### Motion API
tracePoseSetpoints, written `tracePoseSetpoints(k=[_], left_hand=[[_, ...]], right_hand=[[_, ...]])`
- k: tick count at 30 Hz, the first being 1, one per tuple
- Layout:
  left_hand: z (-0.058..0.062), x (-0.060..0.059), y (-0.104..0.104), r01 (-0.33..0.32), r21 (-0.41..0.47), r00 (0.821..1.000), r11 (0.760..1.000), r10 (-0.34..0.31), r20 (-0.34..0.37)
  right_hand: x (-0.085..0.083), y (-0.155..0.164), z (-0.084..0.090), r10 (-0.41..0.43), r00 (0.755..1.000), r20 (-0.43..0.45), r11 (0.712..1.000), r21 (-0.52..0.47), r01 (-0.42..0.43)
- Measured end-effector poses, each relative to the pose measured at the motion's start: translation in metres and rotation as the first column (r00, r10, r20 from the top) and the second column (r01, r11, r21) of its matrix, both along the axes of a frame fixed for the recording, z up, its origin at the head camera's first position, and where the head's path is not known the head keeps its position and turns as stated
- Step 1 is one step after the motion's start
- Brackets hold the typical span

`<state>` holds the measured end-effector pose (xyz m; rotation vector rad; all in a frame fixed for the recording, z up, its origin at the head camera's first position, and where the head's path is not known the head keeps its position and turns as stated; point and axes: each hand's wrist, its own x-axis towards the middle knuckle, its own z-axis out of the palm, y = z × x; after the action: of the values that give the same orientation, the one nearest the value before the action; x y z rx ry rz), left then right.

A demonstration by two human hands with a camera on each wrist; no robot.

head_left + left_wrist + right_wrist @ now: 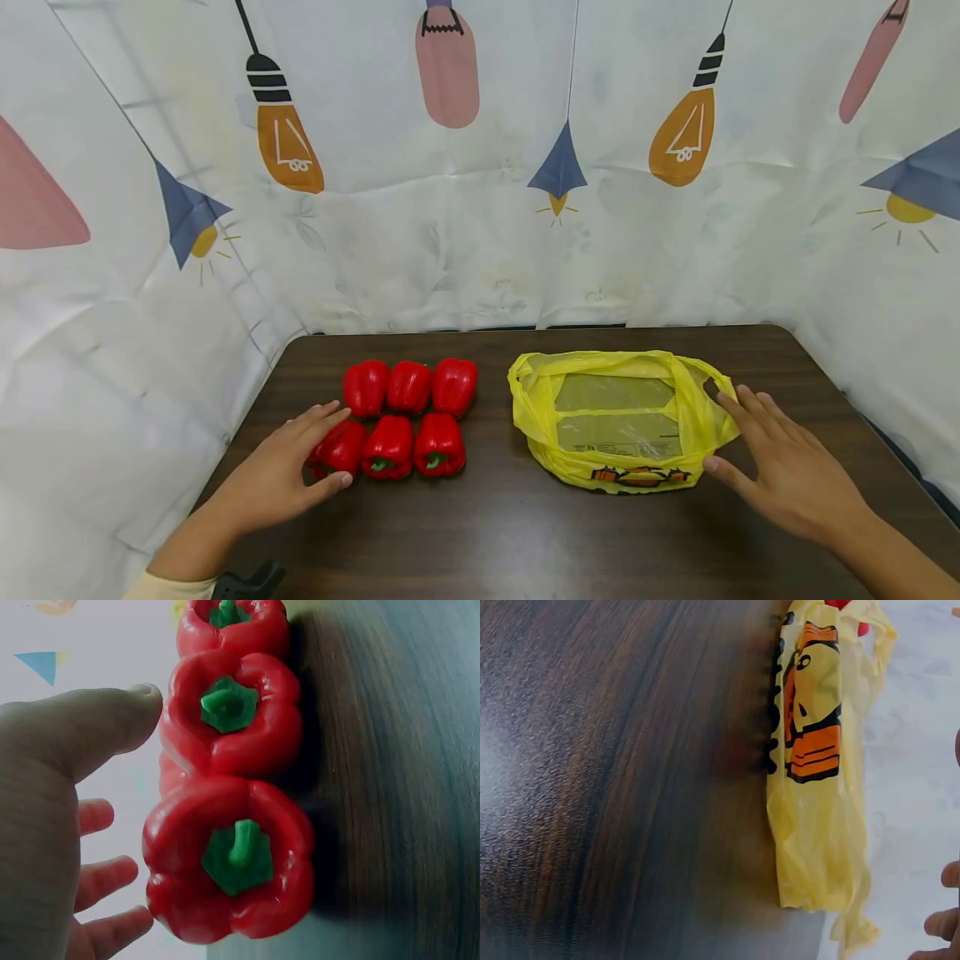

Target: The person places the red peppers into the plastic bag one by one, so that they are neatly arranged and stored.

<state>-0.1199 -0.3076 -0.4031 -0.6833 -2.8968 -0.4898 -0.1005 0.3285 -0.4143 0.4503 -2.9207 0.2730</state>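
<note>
Red bell peppers (389, 447) with green stems stand in two rows of three at the left of the table. My left hand (288, 468) is spread around the front-left pepper (229, 915), thumb on the near side and fingers behind it. In the left wrist view its fingers are extended, not curled. A yellow plastic bag (600, 475) with an orange and black print lies with its mouth spread, a flat greenish panel showing inside. At the bag's right edge my right hand (787, 467) reaches with straight fingers, fingertips right by the handle.
The dark wood-grain table (495, 542) has rounded far corners. Behind it and along both sides hangs a white curtain (480, 250) printed with lamps and bulbs. A dark band (247, 581) sits at my left wrist.
</note>
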Motion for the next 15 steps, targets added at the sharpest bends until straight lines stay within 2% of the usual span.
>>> tracePoseSetpoints(k=[15], left_hand=[[-0.006,-0.004,-0.016,-0.025,0.103,0.993,0.994,0.013,0.117]], right_hand=[[-0.003,0.010,-0.007,-0.077,0.991,0.110,0.996,-0.025,0.081]])
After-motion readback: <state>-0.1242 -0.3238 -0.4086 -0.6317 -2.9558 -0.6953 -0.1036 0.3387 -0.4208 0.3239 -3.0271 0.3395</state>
